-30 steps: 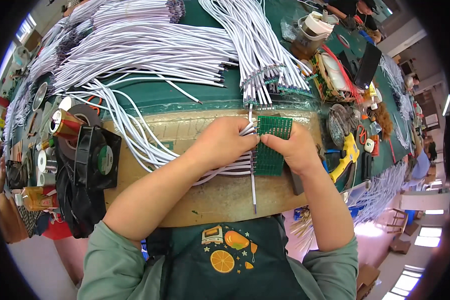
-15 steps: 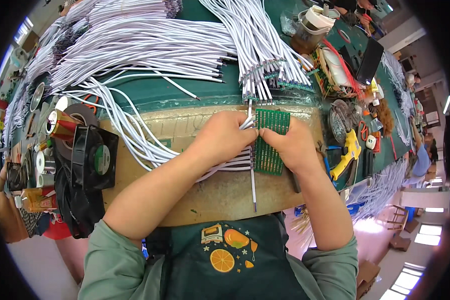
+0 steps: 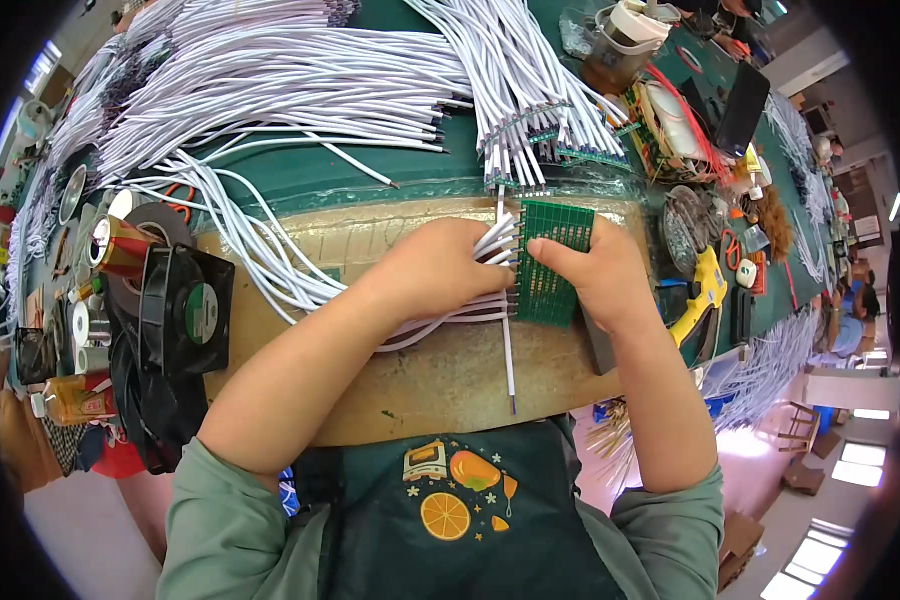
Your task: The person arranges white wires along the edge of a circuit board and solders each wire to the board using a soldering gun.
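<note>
Green board (image 3: 548, 295) in right hand's (image 3: 615, 282) pinch, beside left hand's (image 3: 438, 262) pinch on white cables (image 3: 493, 240)

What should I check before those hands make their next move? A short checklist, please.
1. Left hand has hold of the white wires: ok, several are pinched near their ends.
2. Right hand steadies the green circuit board: ok, its thumb lies on the board's face.
3. Wire ends sit at the board's left edge: ok.
4. Every wire is firmly fastened: cannot tell, the joints are too small to see.
5. Brown work surface is free of stray pieces near the board: not ok, a single white wire extends toward the person.
6. Orange-handled scissors are away from the hands: ok, off to the right.
</note>
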Available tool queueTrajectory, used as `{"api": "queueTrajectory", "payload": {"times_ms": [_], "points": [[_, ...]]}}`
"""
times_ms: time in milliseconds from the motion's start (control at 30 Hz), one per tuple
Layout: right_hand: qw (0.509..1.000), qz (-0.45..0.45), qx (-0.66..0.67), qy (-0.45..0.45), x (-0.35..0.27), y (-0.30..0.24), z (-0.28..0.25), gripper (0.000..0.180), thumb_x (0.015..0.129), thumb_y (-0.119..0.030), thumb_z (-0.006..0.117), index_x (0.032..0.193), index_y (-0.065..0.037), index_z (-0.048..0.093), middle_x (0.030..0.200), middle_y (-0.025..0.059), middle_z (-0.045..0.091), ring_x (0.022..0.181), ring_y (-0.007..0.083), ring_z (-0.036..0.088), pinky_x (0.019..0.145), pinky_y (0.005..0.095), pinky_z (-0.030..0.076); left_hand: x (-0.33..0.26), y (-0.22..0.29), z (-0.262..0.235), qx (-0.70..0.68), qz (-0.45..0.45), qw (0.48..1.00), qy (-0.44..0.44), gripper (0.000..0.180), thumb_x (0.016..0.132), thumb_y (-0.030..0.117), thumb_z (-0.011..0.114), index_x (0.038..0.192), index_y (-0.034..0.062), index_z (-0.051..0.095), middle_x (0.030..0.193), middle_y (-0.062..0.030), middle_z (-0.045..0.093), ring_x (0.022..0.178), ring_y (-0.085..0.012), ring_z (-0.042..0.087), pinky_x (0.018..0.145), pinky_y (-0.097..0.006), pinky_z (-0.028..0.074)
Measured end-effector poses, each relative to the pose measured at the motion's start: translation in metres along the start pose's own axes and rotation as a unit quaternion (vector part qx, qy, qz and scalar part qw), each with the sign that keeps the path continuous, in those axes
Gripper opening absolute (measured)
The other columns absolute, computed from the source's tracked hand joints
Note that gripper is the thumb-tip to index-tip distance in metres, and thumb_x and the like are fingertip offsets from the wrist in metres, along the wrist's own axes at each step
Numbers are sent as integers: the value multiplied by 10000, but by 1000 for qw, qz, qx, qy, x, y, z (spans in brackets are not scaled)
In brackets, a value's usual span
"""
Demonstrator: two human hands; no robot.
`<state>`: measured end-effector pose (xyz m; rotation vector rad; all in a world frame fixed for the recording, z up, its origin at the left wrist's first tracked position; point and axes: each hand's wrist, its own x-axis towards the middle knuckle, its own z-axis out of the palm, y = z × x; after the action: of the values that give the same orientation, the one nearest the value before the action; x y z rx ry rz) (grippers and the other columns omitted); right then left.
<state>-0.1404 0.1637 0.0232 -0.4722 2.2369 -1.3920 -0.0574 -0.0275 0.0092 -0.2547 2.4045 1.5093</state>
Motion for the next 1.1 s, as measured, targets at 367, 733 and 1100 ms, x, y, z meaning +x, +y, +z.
{"api": "queueTrajectory", "payload": {"times_ms": [367,733,1100], "points": [[994,55,25,-86,-20,16,-9,183,955,-128,621,1052,7,696,920,26,718,825,84,627,751,296,517,2,-4,11,-7,-7,999,48,294,842,277,722,1009,35,732,819,-126,715,732,-196,653,725,-363,510],[997,58,24,-51,-16,18,1,201,898,-141,675,1034,3,704,892,48,724,807,106,638,742,308,524,1,-4,9,-67,-42,996,41,282,809,255,764,976,29,747,776,-94,711,674,-152,629,669,-341,507],[997,40,-22,-69,-5,20,1,227,826,-152,713,1004,-13,708,859,55,718,769,123,642,721,320,524,6,-7,15,-44,-19,998,49,308,790,272,767,970,25,739,791,-121,709,704,-176,638,700,-359,514]]}}
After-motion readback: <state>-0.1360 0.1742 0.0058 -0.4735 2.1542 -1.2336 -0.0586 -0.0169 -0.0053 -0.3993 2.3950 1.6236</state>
